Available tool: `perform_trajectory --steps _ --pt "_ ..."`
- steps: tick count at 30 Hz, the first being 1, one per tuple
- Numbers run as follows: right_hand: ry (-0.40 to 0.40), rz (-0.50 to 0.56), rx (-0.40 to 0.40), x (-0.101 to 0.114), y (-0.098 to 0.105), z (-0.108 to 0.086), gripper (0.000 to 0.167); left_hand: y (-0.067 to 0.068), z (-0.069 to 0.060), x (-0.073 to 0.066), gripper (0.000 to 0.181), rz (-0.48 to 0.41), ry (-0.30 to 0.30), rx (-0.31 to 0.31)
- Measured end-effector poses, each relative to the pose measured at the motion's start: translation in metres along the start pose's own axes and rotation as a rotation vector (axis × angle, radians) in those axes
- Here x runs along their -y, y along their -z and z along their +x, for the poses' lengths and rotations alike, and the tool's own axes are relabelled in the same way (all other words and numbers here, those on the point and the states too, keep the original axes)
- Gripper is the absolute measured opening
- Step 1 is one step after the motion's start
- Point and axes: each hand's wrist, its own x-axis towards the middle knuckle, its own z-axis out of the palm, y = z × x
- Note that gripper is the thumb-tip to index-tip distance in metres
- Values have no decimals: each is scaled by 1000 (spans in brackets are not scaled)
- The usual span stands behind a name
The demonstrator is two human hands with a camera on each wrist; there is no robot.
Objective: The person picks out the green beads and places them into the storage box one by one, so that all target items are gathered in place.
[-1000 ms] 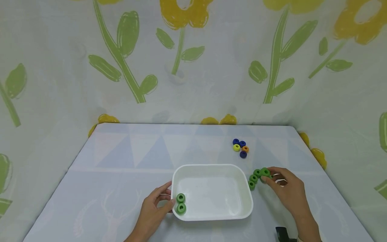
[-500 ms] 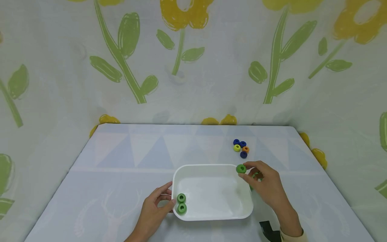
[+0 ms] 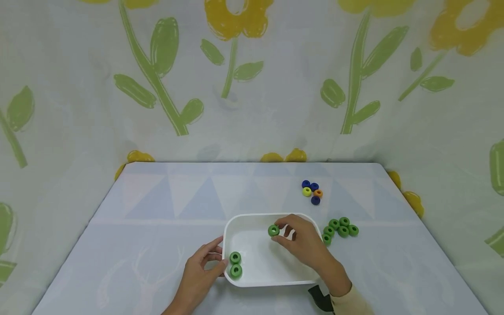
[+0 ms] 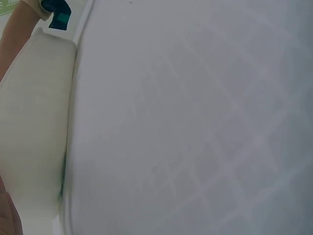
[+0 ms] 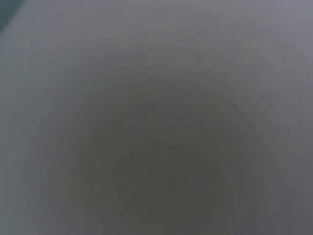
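Fingers of the left hand (image 3: 202, 264) grip the left end of a glossy white rounded-rectangular tray (image 3: 271, 267) on the pale patterned surface (image 3: 157, 236). Two green ring-shaped beads (image 3: 236, 264) lie touching inside its left end. Over the tray, the right hand (image 3: 301, 238) pinches another green ring-shaped bead (image 3: 270, 231). Six green beads (image 3: 340, 232) lie just right of the tray.

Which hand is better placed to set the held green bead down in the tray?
Probably the right hand: it pinches the green bead over the white tray, while the left hand holds the tray's left edge.
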Motion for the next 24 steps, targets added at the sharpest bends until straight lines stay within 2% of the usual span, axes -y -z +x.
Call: perform_trajectory --steps 5,12,21,24 --pt "12 4 83 7 -19 4 27 0 -1 0 57 6 -2 -2" --pt "-27 -45 212 14 -30 8 24 -1 -1 -1 57 12 0 3" --pt "-104 -103 299 17 -36 9 22 -1 -1 0 58 -1 -18 4" --pt "-107 -112 317 17 -36 9 23 0 -1 0 57 -9 -23 4"
